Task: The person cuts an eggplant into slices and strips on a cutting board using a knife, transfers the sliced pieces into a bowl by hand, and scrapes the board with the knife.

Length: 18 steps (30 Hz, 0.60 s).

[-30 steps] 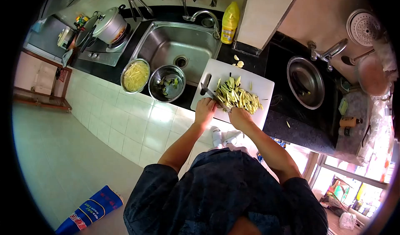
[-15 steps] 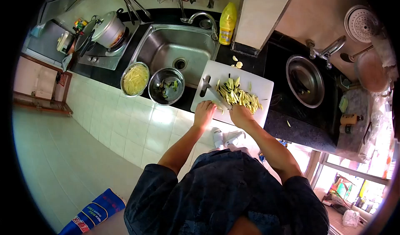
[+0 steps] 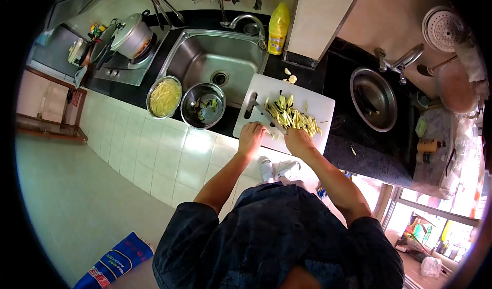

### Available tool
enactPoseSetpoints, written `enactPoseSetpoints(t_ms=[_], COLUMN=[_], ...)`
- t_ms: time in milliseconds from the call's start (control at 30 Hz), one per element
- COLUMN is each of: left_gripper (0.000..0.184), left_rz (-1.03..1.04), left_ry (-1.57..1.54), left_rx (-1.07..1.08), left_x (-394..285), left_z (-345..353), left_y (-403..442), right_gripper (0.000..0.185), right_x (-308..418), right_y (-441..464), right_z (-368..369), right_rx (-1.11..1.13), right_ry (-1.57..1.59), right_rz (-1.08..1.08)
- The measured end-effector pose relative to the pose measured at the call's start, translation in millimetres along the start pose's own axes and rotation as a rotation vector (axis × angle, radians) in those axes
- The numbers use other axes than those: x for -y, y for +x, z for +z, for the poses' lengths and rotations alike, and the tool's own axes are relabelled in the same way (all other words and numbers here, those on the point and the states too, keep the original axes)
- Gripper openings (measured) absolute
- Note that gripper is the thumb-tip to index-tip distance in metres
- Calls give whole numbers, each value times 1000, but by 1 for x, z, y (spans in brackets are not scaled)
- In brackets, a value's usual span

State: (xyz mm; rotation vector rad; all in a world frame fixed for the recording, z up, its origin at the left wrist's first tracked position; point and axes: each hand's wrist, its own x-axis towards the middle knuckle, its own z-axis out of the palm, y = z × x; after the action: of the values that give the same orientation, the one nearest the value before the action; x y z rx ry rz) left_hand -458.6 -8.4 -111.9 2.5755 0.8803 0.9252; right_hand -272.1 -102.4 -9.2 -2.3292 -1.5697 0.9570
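Note:
My right hand (image 3: 299, 141) is closed around the handle end of a kitchen knife (image 3: 266, 113), whose blade points away and to the left across a white cutting board (image 3: 328, 107). My left hand (image 3: 251, 136) sits at the board's near edge, left of the blade, fingers curled over a pale vegetable piece (image 3: 265, 132) that is mostly hidden. A few thin pale strips (image 3: 275, 135) lie between my hands. Beyond the knife is a heap of cut vegetable strips (image 3: 291, 115), pale with dark skin, like eggplant.
Left of the board stand a steel bowl (image 3: 221, 115) with dark-skinned scraps and a bowl of pale yellow shreds (image 3: 165, 97). Behind them is the sink (image 3: 187, 45). A yellow bottle (image 3: 278, 30) and garlic-like pieces (image 3: 292, 78) are behind the board. A metal basin (image 3: 391, 91) holds dark long vegetables.
The knife blade has shifted very slightly right, against the heap, and the strips between my hands show a little more. Both hands stay nearly in place; the whole view has drifted slightly.

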Motion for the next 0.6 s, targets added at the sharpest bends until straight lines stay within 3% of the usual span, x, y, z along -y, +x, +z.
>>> enactPoseSetpoints(t_ms=[67, 167, 300, 600], left_gripper=[11, 12, 14, 13], left_rz=[-26, -16, 5, 15], left_ry=[-9, 7, -11, -16], left_rx=[13, 48, 14, 1], left_x=[2, 1, 0, 3], left_z=[5, 7, 7, 5], left_y=[-3, 2, 1, 1], right_gripper=[31, 33, 38, 37], right_x=[2, -1, -8, -7], right_y=[-10, -15, 0, -1], right_z=[-3, 2, 36, 18], right_rx=[-49, 123, 51, 12], right_ry=[23, 62, 111, 119], right_rz=[-6, 53, 73, 13])
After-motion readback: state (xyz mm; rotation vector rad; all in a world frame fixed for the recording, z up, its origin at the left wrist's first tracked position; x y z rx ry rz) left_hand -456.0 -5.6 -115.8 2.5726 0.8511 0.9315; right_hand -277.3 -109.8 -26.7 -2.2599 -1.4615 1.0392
